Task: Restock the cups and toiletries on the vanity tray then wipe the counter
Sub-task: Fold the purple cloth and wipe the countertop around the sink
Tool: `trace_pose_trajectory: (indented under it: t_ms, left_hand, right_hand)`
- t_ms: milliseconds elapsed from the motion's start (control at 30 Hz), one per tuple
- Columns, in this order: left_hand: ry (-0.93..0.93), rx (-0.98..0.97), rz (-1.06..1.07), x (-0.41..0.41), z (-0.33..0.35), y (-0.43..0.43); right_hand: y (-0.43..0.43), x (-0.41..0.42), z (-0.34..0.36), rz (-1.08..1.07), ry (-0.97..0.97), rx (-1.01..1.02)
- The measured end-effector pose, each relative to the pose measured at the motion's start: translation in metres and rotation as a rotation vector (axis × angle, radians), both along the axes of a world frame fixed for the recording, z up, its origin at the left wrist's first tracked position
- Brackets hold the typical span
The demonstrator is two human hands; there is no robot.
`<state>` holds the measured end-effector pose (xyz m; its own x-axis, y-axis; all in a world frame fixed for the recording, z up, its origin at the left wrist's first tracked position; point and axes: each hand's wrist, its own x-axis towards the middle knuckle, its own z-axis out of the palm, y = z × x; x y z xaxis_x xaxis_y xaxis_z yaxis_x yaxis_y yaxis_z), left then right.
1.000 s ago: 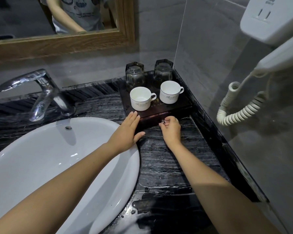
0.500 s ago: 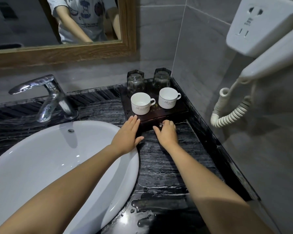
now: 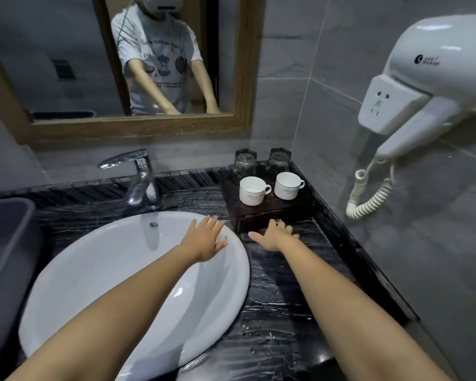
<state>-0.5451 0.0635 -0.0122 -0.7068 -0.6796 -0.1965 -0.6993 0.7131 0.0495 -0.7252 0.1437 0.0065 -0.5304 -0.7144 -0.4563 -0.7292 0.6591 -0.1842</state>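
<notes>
A dark wooden vanity tray [image 3: 270, 213] sits in the back right corner of the black marble counter [image 3: 280, 284]. On it stand two white mugs, the left mug [image 3: 252, 191] and the right mug [image 3: 286, 186]. Behind them are two upturned glasses, the left glass [image 3: 245, 163] and the right glass [image 3: 279, 160]. My left hand [image 3: 204, 239] hovers open over the basin rim, just left of the tray. My right hand [image 3: 275, 236] is open with fingers spread, just in front of the tray's front face. Neither hand holds anything.
A white basin [image 3: 121, 270] fills the left of the counter, with a chrome faucet [image 3: 138, 177] behind it. A grey bin [image 3: 3, 257] stands at the far left. A wall hair dryer [image 3: 434, 86] with a coiled cord [image 3: 368, 193] hangs on the right wall. Water drops lie on the near counter.
Both hands have left the tray's front and drawn back a little, fingers spreading open. The view has lifted, showing more of the mirror and hair dryer.
</notes>
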Motion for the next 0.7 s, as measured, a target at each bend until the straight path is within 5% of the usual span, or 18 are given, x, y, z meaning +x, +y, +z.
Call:
trace_pose_trajectory:
  t_ms: [333, 700]
  left_hand:
    - [-0.003, 0.294, 0.051, 0.146, 0.033, 0.04]
    - [-0.033, 0.362, 0.149, 0.344, 0.051, 0.107]
  right_hand:
    - [0.029, 0.142, 0.035, 0.409, 0.024, 0.334]
    - [0.045, 0.33, 0.044, 0.639, -0.116, 0.322]
